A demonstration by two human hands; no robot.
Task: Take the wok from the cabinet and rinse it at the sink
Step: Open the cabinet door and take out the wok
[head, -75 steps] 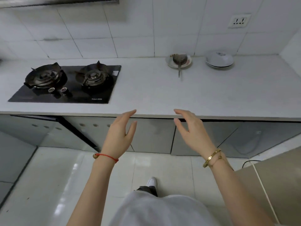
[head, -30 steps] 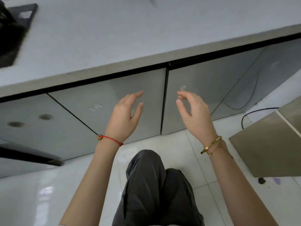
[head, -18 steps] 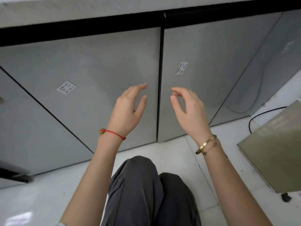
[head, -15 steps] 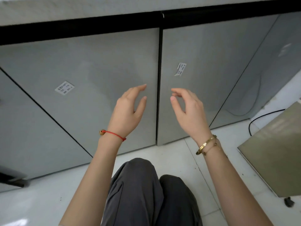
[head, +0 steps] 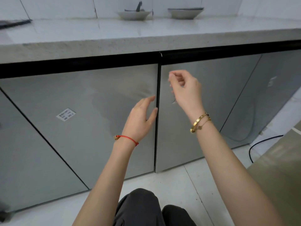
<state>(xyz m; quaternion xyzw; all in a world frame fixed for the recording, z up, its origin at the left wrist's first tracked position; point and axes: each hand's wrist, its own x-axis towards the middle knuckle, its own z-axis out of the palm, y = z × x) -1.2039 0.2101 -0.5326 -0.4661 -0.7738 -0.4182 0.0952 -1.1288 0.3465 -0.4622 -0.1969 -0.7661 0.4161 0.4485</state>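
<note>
Steel cabinet [head: 97, 111], both hands empty

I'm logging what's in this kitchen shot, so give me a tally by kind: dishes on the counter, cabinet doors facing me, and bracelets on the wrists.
Dishes on the counter: 2, a bowl with a utensil in it and a second bowl
Cabinet doors, both shut: 2, the left door and the right door
Bracelets: 2, a red cord and a gold bracelet
Total: 6
</note>
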